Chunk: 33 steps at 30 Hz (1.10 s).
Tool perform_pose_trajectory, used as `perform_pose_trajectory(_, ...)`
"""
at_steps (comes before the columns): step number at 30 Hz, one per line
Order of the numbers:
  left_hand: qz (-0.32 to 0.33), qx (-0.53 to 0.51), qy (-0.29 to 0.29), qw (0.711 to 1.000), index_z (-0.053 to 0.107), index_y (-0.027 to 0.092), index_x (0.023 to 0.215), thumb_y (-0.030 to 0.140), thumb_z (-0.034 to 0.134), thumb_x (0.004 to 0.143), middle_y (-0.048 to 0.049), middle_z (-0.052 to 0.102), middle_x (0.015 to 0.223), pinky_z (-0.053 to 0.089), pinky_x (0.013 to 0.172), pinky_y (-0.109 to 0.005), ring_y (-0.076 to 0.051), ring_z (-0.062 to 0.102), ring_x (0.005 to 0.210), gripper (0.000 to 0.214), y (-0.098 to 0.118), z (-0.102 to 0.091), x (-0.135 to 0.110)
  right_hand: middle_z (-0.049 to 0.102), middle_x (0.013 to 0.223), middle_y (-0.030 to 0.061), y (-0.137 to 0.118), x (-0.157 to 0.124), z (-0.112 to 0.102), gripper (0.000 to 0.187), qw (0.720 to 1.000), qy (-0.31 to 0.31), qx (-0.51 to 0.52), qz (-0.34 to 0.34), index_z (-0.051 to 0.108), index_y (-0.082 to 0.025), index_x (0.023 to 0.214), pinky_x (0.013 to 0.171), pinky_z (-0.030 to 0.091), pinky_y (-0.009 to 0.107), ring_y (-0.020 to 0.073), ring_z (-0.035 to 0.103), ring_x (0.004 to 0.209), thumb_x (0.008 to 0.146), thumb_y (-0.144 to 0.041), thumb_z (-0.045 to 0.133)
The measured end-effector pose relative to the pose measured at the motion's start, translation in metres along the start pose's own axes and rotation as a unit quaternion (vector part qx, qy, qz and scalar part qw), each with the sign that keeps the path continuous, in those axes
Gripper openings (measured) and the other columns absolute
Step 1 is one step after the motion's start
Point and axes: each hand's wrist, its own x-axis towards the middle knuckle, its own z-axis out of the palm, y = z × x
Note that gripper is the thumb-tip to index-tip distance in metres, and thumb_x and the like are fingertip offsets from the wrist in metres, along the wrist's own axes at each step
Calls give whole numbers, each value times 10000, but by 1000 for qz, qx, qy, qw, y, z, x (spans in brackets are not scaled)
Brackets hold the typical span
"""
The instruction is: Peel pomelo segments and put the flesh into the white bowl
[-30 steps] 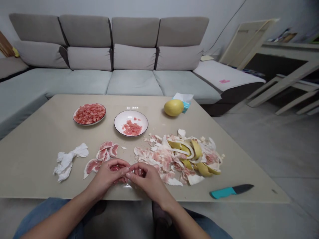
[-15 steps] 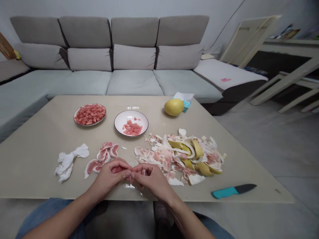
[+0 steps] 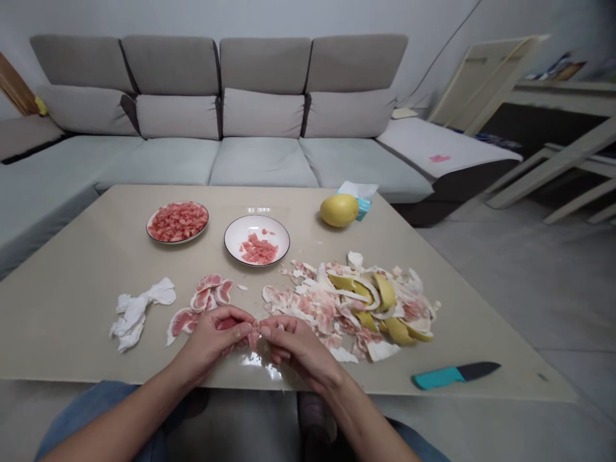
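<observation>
Near the table's front edge, my left hand (image 3: pixel 219 337) is closed on a pink pomelo segment (image 3: pixel 253 337), part of which its fingers hide. My right hand (image 3: pixel 293 343) pinches at the segment's right end, thumb against forefinger. Just behind my left hand lie several pomelo segments (image 3: pixel 210 282) with white skin round pink flesh. Farther back, a white dark-rimmed plate (image 3: pixel 233 241) holds a small pile of pink pulp pieces (image 3: pixel 260 250). To the right of my hands spreads a heap of peeled membranes (image 3: pixel 312 301) with yellow-green rind pieces (image 3: pixel 399 332).
A second plate at the back left is heaped with pomelo pulp (image 3: pixel 178 221). A whole pomelo (image 3: pixel 339 210) stands by a tissue pack (image 3: pixel 362 208). Crumpled tissue (image 3: pixel 132 317) lies at left. A teal-handled knife (image 3: pixel 437 378) lies near the front right edge. A sofa (image 3: pixel 260 160) is behind the table (image 3: pixel 77 282).
My right hand has drawn slightly away from my left, and more of the segment shows between them. The whole view has shifted a little.
</observation>
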Motion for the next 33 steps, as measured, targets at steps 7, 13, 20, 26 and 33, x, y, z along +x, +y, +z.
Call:
perform_pose_trajectory(7,7,-52,6,999,660,137,870,361,721,756,-46,694,692,310,452,-170,-108,570,608,258,3,-7,3,454,470,-79,3,5,-13,364,994,111,-10,-20,693,-141,798,440,330,192,51,344,406,630,-450,788)
perform_pose_trajectory(13,65,8,44,997,665,125,928,414,694,763,-50,694,728,418,518,-195,-119,606,624,334,30,-15,68,603,627,-8,-35,54,-35,333,901,241,-335,-131,728,-147,869,509,407,220,118,509,536,756,-442,623)
perform_pose_trajectory(20,17,135,107,985,674,89,927,330,689,793,-98,690,891,523,725,-331,-230,647,834,277,59,-18,166,700,682,52,-74,124,-56,114,868,290,-380,-133,746,-145,691,661,400,246,198,610,741,630,-134,651)
perform_pose_trajectory(26,11,158,138,978,572,136,1155,305,572,891,-96,614,1126,537,785,-392,-212,624,936,313,75,-24,160,677,617,45,-80,117,-69,169,913,287,-259,-129,709,-117,685,634,423,242,193,628,717,721,-262,630)
perform_pose_trajectory(33,72,139,106,982,656,114,899,453,649,772,36,547,545,347,403,-189,-79,463,421,362,67,0,65,698,747,69,-53,72,-29,380,971,194,-16,-140,650,-135,855,702,538,283,169,680,737,852,-494,526)
